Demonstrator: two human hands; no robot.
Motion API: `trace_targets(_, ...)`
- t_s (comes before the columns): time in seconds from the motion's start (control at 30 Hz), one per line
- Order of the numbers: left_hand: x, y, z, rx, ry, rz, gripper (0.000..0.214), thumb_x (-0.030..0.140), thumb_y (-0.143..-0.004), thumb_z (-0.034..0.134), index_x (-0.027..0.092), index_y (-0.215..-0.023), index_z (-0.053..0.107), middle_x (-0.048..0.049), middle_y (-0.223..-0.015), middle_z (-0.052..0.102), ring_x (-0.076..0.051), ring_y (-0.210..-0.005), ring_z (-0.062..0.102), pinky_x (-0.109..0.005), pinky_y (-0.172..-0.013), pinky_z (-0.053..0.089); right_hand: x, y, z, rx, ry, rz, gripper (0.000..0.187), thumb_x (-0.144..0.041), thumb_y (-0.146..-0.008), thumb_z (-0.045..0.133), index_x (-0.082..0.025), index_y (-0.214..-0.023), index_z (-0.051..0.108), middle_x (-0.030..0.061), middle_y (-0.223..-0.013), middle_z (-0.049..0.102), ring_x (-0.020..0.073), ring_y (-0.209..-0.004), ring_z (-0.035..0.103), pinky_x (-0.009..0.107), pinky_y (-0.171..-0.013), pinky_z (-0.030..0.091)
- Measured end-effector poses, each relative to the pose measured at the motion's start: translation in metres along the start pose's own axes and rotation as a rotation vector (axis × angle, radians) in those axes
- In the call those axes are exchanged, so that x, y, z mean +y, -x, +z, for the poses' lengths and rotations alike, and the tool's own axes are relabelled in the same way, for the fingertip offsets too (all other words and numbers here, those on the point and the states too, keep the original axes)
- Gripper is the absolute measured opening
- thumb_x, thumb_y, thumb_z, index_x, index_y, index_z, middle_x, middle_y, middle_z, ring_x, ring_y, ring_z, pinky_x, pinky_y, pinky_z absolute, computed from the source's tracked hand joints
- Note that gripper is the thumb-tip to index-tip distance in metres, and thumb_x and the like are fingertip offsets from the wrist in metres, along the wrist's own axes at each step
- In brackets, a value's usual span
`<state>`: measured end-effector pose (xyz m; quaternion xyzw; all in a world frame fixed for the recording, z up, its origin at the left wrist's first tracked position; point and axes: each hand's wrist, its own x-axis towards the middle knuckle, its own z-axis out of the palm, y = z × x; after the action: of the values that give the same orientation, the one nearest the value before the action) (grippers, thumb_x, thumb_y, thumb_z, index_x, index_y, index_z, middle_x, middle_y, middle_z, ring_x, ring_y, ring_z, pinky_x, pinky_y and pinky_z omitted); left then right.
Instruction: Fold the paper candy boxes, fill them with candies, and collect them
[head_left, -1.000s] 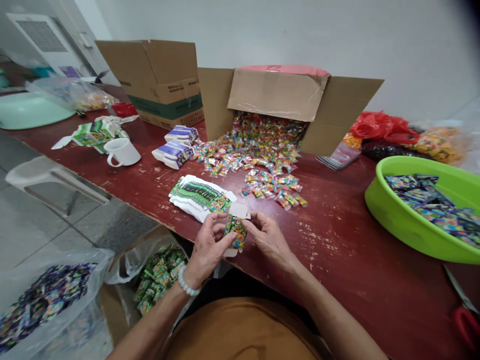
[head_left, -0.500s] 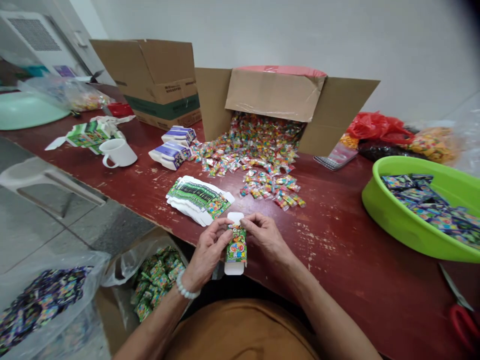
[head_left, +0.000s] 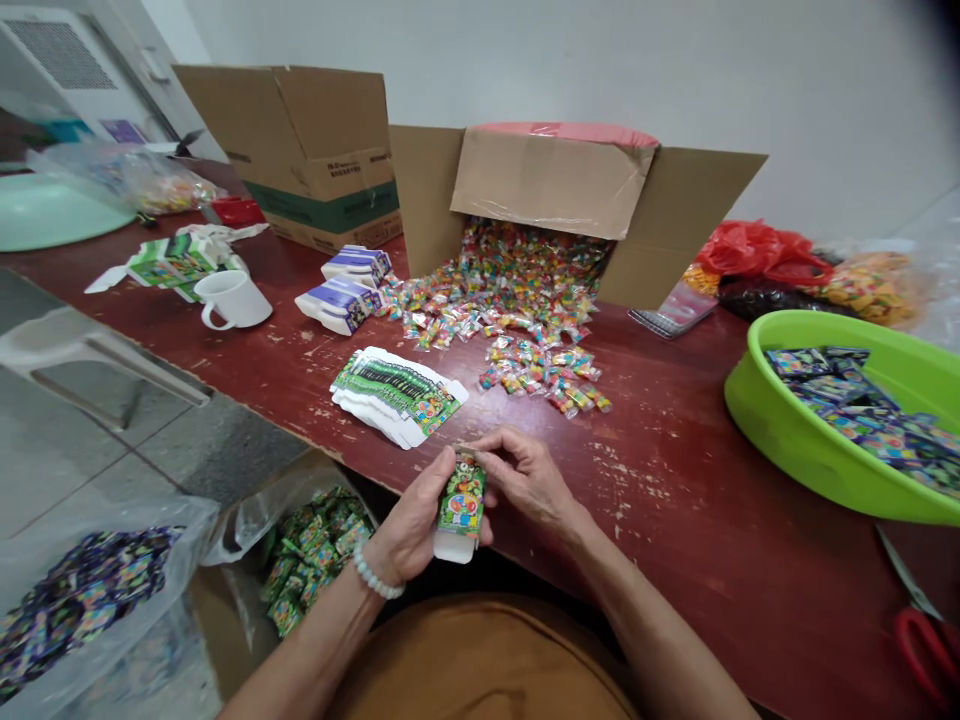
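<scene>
My left hand (head_left: 418, 517), with a pale bead bracelet at its wrist, is wrapped round a small green printed candy box (head_left: 461, 500). The box's white flap at the near end stands open. At its far end the fingers of my right hand (head_left: 529, 480) press on the top edge, where the white flap no longer shows. Just beyond lies a fanned stack of flat green cartons (head_left: 397, 392). Small clear packets of colourful candy (head_left: 544, 375) lie behind the hands, spilling from a cardboard box (head_left: 555, 185) on its side.
A lime green basin (head_left: 757, 400) with dark packets and red-handled scissors (head_left: 926, 640) are on the right. A white mug (head_left: 234, 299), purple-white cartons (head_left: 341, 303) and another cardboard box (head_left: 322, 160) stand left. Below the table edge, a lined carton holds green packets (head_left: 315, 555).
The far flap has been folded down at the box's top. My left hand has shifted from a fingertip hold to a wrap around the box, which now tilts slightly.
</scene>
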<state>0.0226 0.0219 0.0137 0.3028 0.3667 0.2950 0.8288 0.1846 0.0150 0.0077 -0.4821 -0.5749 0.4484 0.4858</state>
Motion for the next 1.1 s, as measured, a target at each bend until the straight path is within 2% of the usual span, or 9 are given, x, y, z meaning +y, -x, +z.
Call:
trace_targets(0.17, -0.002, -0.004, 0.004, 0.043, -0.039, 0.058, 0.058, 0.062, -0.091, 0.045, 0.026, -0.136, 0.047, -0.0007, -0.068, 0.065, -0.014, -0.045, 0.062, -0.022, -0.042, 0.047, -0.008, -0.002, -0.002, -0.086, -0.136, 0.120, 0.022, -0.039, -0.086, 0.063, -0.018, -0.083, 0.064, 0.0072, -0.104, 0.072, 0.0084, -0.050, 0.059, 0.024, -0.052, 0.050)
trace_targets(0.37, 0.003, -0.005, 0.008, 0.015, -0.182, 0.102, 0.072, 0.073, -0.086, 0.041, 0.017, -0.129, 0.056, -0.0024, -0.064, 0.065, -0.012, -0.041, 0.057, -0.020, -0.038, 0.043, -0.011, -0.013, -0.004, -0.128, -0.271, 0.252, 0.026, -0.040, -0.078, 0.070, -0.016, -0.088, 0.066, 0.0037, -0.081, 0.072, 0.0116, -0.045, 0.062, 0.023, -0.043, 0.048)
trace_targets(0.53, 0.004, -0.005, 0.006, 0.044, -0.251, 0.118, 0.073, 0.073, -0.085, 0.042, 0.014, -0.127, 0.058, -0.0032, -0.062, 0.065, -0.012, -0.038, 0.056, -0.020, -0.038, 0.042, -0.016, -0.010, -0.007, -0.120, -0.339, 0.253, 0.026, -0.042, -0.075, 0.071, -0.018, -0.080, 0.062, 0.0044, -0.088, 0.072, 0.0107, -0.044, 0.059, 0.025, -0.042, 0.047)
trace_targets(0.7, -0.003, -0.010, 0.007, 0.114, -0.251, 0.090, 0.070, 0.070, -0.086, 0.043, 0.023, -0.138, 0.047, -0.0005, -0.063, 0.064, -0.015, -0.040, 0.058, -0.023, -0.038, 0.045, -0.016, 0.000, -0.006, -0.172, -0.034, 0.037, 0.023, -0.037, -0.090, 0.058, -0.020, -0.076, 0.064, 0.0043, -0.101, 0.069, 0.0124, -0.065, 0.062, 0.029, -0.067, 0.052)
trace_targets(0.83, -0.009, -0.012, 0.012, 0.144, -0.188, 0.096, 0.060, 0.064, -0.085, 0.053, 0.029, -0.133, 0.044, 0.0006, -0.073, 0.065, -0.015, -0.050, 0.062, -0.027, -0.045, 0.052, 0.001, -0.004, -0.017, -0.145, 0.180, -0.031, 0.016, -0.035, -0.089, 0.059, -0.023, -0.088, 0.069, 0.0030, -0.095, 0.068, 0.0145, -0.074, 0.061, 0.029, -0.072, 0.049)
trace_targets(0.9, -0.008, -0.012, 0.013, 0.107, -0.126, 0.114, 0.053, 0.055, -0.085, 0.061, 0.028, -0.127, 0.045, -0.0008, -0.081, 0.067, -0.015, -0.061, 0.065, -0.026, -0.055, 0.054, 0.014, -0.012, -0.039, -0.024, 0.333, -0.062, 0.018, -0.033, -0.092, 0.055, -0.023, -0.094, 0.070, 0.0037, -0.093, 0.068, 0.0174, -0.084, 0.062, 0.031, -0.077, 0.049)
trace_targets(0.93, -0.007, -0.011, 0.012, 0.102, -0.110, 0.129, 0.050, 0.050, -0.084, 0.065, 0.026, -0.123, 0.047, -0.0017, -0.086, 0.068, -0.014, -0.065, 0.065, -0.025, -0.058, 0.054, 0.020, -0.017, -0.053, 0.093, 0.459, -0.081, 0.019, -0.031, -0.092, 0.053, -0.022, -0.097, 0.069, 0.0048, -0.096, 0.068, 0.0191, -0.089, 0.061, 0.032, -0.081, 0.048)
trace_targets(1.0, -0.003, -0.011, 0.009, 0.121, -0.118, 0.157, 0.047, 0.042, -0.079, 0.073, 0.024, -0.116, 0.050, -0.0036, -0.096, 0.068, -0.013, -0.069, 0.063, -0.024, -0.060, 0.054, 0.033, -0.026, -0.083, 0.293, 0.830, -0.029, 0.024, -0.026, -0.093, 0.049, -0.021, -0.108, 0.067, 0.0080, -0.108, 0.067, 0.0221, -0.100, 0.059, 0.036, -0.089, 0.045)
trace_targets(1.1, 0.003, -0.014, -0.001, 0.187, -0.199, 0.166, 0.050, 0.038, -0.070, 0.081, 0.022, -0.108, 0.052, -0.0027, -0.097, 0.066, -0.015, -0.070, 0.061, -0.029, -0.061, 0.056, 0.048, -0.032, -0.116, 0.316, 0.972, 0.027, 0.035, -0.018, -0.086, 0.054, -0.017, -0.119, 0.063, 0.0141, -0.121, 0.064, 0.0284, -0.106, 0.054, 0.043, -0.093, 0.041)
